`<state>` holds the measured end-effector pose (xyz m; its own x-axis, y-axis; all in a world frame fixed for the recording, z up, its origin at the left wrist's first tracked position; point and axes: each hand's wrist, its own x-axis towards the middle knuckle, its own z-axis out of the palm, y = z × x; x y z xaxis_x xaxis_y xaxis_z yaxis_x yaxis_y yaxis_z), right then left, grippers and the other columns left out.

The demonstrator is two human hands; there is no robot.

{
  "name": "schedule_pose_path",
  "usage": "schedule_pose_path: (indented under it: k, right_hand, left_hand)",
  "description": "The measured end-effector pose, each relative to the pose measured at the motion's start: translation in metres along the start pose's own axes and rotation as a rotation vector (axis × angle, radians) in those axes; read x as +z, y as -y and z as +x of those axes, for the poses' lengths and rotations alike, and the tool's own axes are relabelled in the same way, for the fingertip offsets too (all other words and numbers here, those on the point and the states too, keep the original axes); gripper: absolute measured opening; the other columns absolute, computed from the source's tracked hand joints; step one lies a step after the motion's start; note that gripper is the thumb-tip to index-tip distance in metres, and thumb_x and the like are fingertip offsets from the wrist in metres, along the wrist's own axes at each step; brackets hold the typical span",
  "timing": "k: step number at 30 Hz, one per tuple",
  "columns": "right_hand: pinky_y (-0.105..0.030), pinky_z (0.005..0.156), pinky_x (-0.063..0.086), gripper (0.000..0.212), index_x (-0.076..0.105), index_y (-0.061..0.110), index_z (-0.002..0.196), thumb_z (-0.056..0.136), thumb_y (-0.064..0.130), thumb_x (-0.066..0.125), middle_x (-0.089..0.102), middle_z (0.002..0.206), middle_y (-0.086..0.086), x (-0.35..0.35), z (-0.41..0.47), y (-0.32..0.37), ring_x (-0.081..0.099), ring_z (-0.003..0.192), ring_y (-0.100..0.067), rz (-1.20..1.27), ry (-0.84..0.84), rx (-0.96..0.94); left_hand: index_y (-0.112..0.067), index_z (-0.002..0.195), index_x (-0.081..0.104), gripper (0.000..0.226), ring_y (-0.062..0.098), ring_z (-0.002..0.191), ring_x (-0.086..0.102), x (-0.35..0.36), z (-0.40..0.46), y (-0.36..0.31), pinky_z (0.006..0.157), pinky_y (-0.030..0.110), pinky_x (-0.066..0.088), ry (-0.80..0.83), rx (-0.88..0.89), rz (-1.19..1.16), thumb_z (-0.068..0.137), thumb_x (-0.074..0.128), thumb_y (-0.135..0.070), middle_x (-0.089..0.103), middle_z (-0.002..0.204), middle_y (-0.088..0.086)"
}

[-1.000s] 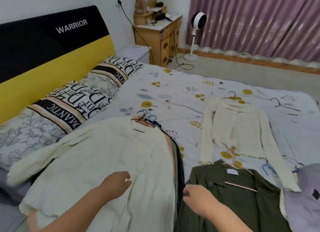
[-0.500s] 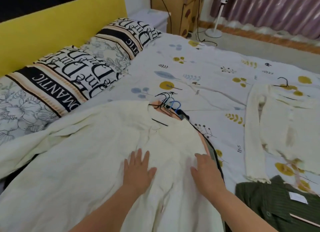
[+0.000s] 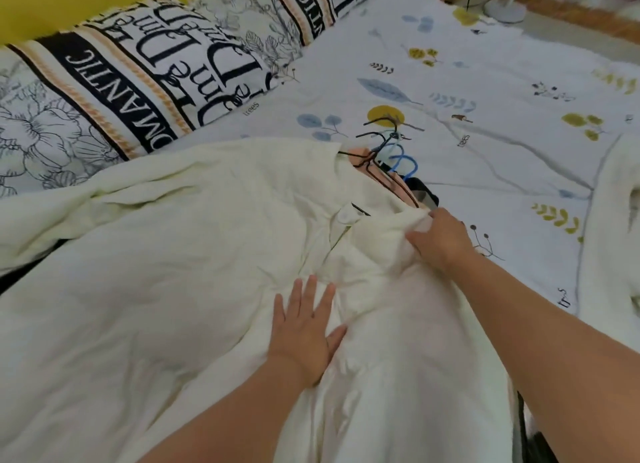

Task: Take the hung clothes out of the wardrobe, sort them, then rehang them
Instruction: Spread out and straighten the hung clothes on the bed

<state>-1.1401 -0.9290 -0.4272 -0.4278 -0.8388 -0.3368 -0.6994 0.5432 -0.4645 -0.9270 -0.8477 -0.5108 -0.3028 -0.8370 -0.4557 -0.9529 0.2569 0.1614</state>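
A large cream garment (image 3: pixel 166 289) lies spread on top of a pile of clothes on the bed. Black and blue hanger hooks (image 3: pixel 388 151) stick out at its collar, with a peach garment (image 3: pixel 360 152) and a dark one (image 3: pixel 424 192) showing beneath. My left hand (image 3: pixel 304 327) rests flat on the cream fabric, fingers straight and spread. My right hand (image 3: pixel 438 241) grips a bunched fold of the cream garment near its right shoulder. Another cream top (image 3: pixel 620 220) lies at the right edge.
The bed sheet (image 3: pixel 485 92) is white with leaf and dot prints. Two lettered pillows (image 3: pixel 138 78) lie against a yellow headboard (image 3: pixel 69 2) at the upper left. A fan base (image 3: pixel 504 9) stands on the floor at the top right.
The view has moved closer to the pile. My right hand has slid up from lying flat and now grips the cream garment's shoulder. My left hand stays flat on the fabric.
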Motion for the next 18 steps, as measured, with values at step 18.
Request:
schedule_pose_path:
  k: [18]
  right_hand:
    - [-0.021,0.05,0.028,0.018,0.034,0.026,0.087,0.092,0.034,0.049,0.042,0.058,0.015,-0.108,-0.202,0.055,0.042,0.055,-0.008,0.097,-0.306,-0.497]
  left_hand:
    - [-0.006,0.14,0.032,0.056,0.03,0.134,0.03,-0.211,-0.092,0.058,0.109,0.037,0.029,-0.728,-0.234,-0.42,0.088,0.053,-0.009,0.018,0.149,0.015]
